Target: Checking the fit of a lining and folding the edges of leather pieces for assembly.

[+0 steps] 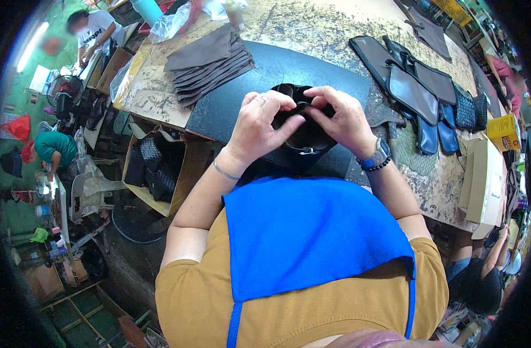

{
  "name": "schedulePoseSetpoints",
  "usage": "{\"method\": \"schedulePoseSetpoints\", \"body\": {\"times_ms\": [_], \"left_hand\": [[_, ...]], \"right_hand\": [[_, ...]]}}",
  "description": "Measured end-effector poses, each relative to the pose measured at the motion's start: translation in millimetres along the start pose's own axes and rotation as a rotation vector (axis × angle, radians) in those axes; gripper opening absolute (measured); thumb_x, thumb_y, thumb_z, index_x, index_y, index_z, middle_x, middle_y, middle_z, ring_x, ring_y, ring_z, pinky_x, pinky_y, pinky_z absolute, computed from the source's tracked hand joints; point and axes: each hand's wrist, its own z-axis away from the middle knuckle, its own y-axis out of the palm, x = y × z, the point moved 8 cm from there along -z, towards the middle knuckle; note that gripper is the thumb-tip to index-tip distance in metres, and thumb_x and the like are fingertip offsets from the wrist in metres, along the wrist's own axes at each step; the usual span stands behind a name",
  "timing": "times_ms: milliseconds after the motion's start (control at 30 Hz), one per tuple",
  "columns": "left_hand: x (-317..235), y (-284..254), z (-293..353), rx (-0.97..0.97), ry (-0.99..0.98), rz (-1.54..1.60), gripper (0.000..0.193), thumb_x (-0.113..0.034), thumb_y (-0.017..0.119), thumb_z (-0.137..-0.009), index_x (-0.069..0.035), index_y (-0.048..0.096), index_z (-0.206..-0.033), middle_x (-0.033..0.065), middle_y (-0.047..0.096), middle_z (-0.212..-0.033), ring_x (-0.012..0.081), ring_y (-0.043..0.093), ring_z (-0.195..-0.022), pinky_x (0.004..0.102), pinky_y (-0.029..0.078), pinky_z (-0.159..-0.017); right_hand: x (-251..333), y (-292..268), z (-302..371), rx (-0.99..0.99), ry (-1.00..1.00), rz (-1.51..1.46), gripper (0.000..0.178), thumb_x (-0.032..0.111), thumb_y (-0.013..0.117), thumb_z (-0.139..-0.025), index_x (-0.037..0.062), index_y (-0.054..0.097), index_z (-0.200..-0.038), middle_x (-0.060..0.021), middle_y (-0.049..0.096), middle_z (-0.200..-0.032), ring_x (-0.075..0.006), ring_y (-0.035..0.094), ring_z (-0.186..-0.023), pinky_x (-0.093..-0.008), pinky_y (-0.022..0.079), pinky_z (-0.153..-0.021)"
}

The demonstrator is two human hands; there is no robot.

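Both of my hands work at the near edge of the table on a black pouch-like piece [301, 142], with a small silvery metal part on its near side. My left hand [264, 124] pinches its upper left edge, thumb and fingers close together. From the other side my right hand [339, 119] grips the far rim, its thumb pointing inward to the left thumb. The fingertips nearly meet over the piece's dark opening. What lies inside is too dark to tell. Beneath it spreads a black mat [329, 78].
A stack of dark brown panels [210, 61] lies at the far left of the mat. Several black bags [413, 87] rest at the right, near an open cardboard box [483, 180]. Another carton [187, 174] with black woven pieces stands left. Other people work around.
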Motion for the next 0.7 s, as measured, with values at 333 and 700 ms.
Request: {"method": "schedulePoseSetpoints", "body": {"times_ms": [333,700], "left_hand": [[25.9,11.1,6.8,0.090,-0.257,0.104,0.024,0.002,0.067,-0.076,-0.004,0.055,-0.096,0.0074,0.060,-0.087,0.0150,0.060,-0.070,0.0277,0.049,-0.060],[14.9,19.5,5.0,0.256,-0.294,-0.108,0.026,-0.026,0.064,-0.088,-0.013,0.058,-0.109,0.0055,0.065,-0.085,0.0236,0.064,-0.082,0.0713,0.015,-0.105]], "right_hand": [[-24.9,-13.8,16.2,-0.106,0.062,0.000,0.013,0.008,0.071,-0.080,0.0040,0.060,-0.087,-0.0086,0.061,-0.078,-0.0190,0.061,-0.067,-0.0305,0.050,-0.065],[-22.2,9.5,12.7,0.145,0.076,0.243,0.027,0.022,0.076,-0.079,0.0078,0.061,-0.096,-0.0073,0.058,-0.076,-0.0224,0.060,-0.069,-0.0424,0.046,-0.087]]}}
